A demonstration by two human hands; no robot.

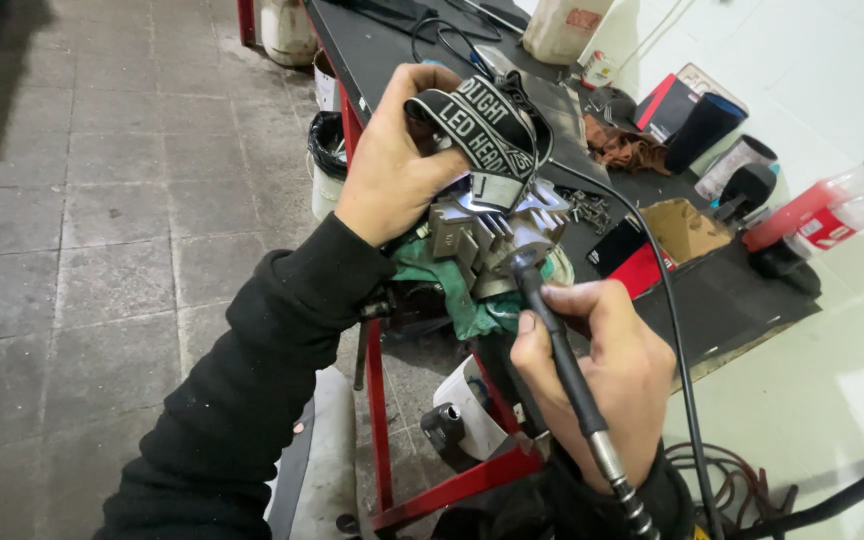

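**Q:** What do the two hands hold at the red-framed workbench (pixel 407 110)?

**A:** The left hand (pixel 392 160) is closed around a headlamp (pixel 482 185), its black-and-white elastic strap (pixel 477 120) looped over the knuckles, the lamp's glow falling on a finned grey metal engine part (pixel 477 235). The fingers are curled together, thumb pressed against the strap. The right hand (pixel 597 365) grips the handpiece of a flexible-shaft rotary tool (pixel 552 330) like a pen: thumb and forefinger pinch the black barrel, the other fingers folded beneath it.

**Q:** Where does the metal part sit?

**A:** At the near edge of the bench, resting on a crumpled green rag (pixel 452 285), just under the left hand. The tool's tip touches its finned side.

**Q:** And around it?

**A:** A black cable (pixel 667 300) runs down past the right wrist. Farther along the bench stand a red plastic bottle (pixel 802 210), a small cardboard box (pixel 687 228) and a brown cloth (pixel 627 150). A white bucket (pixel 472 405) sits on the floor below.
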